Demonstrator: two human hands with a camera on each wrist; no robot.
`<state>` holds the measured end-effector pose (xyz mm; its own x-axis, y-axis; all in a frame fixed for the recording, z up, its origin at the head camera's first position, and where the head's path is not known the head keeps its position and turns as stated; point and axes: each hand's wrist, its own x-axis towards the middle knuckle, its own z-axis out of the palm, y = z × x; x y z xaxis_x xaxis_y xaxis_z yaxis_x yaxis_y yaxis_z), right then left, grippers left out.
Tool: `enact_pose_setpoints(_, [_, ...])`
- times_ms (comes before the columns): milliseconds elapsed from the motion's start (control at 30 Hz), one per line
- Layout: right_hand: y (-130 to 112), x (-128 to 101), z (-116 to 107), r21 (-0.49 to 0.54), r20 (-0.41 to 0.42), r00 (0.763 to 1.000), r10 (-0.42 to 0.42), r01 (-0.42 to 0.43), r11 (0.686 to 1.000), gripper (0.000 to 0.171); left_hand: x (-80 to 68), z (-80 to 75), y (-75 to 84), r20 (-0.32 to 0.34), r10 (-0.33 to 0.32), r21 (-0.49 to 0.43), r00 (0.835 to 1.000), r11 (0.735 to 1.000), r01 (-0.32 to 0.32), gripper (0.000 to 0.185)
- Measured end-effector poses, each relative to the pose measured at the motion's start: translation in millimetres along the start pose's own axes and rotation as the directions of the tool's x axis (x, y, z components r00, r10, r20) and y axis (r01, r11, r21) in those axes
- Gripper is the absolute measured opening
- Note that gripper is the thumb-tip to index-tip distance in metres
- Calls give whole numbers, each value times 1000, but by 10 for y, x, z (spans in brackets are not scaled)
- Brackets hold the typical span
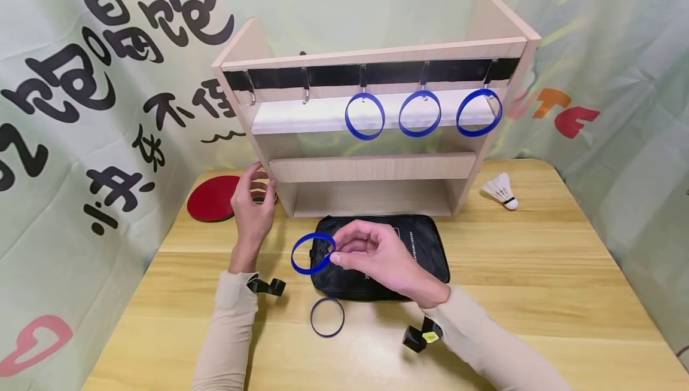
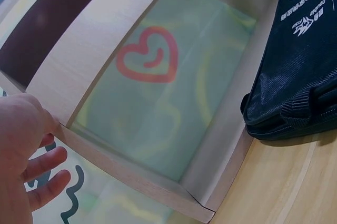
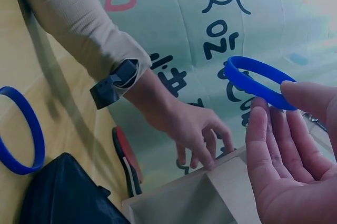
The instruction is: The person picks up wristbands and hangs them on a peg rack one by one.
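My right hand (image 1: 379, 253) pinches a blue wristband (image 1: 313, 253) between thumb and fingertips, above the black zip case (image 1: 430, 247). In the right wrist view the held band's loop stands out beyond the fingertips. My left hand (image 1: 254, 208) touches the left side panel of the wooden shelf (image 1: 371, 169), its lower fingers spread loosely in the left wrist view. Another blue wristband (image 1: 328, 335) lies on the table in front of the case. Three blue wristbands, a left one (image 1: 365, 135), a middle one (image 1: 420, 133) and a right one (image 1: 479, 133), hang from the shelf's hooks.
Two hooks at the left of the shelf's black strip (image 1: 334, 76) carry no band. A red table tennis bat (image 1: 212, 198) lies behind my left hand. On the right of the table (image 1: 538, 295) rests a shuttlecock (image 1: 502, 191). A printed cloth (image 1: 54, 199) hangs behind.
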<state>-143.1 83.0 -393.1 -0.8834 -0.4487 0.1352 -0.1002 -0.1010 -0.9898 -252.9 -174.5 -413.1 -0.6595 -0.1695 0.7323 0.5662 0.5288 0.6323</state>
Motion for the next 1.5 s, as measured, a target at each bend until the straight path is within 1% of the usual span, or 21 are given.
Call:
enact_pose_setpoints(100, [-25,28,9,4,-22,999,-29,29,1000,27,8,-9,10,6,6,-15,1000,1000,-6,40])
enact_pose_setpoints(233, [-72,60,0,24,-53,997,-61,62,998,30,15,-3,-2,8,11,-19,1000,1000,-11,40])
enact_pose_setpoints(400, [-140,99,-23,41,-88,993,-80,84,996,31,25,6,-11,13,10,-25,1000,1000,-10,40])
enact_pose_setpoints(600, [-237,165,-47,33,-123,987,-103,107,994,30,22,3,-13,18,10,-23,1000,1000,-10,40])
enact_pose_setpoints(733, [-276,226,-58,27,-143,980,-135,141,990,30,12,-9,-16,17,6,-17,1000,1000,-6,40])
enact_pose_setpoints(933, [-323,334,-82,56,-199,963,-181,196,979,30,15,-19,-23,11,4,-23,1000,1000,-4,40])
enact_pose_setpoints(1067, [-344,413,-85,60,-254,952,-171,191,980,26,13,-20,-21,11,4,-17,1000,1000,-4,39])
enact_pose_setpoints(1167, [-380,471,-69,82,-285,944,-168,198,977,25,14,-21,-19,12,1,-17,1000,1000,-1,39])
enact_pose_setpoints(1333, [-467,596,-32,139,-325,926,-193,249,959,23,18,-18,-21,13,-2,-25,1000,1000,2,39])
enact_pose_setpoints(1500, [-572,728,3,172,-359,901,-244,320,932,20,14,-13,-17,13,7,-12,1000,1000,-7,39])
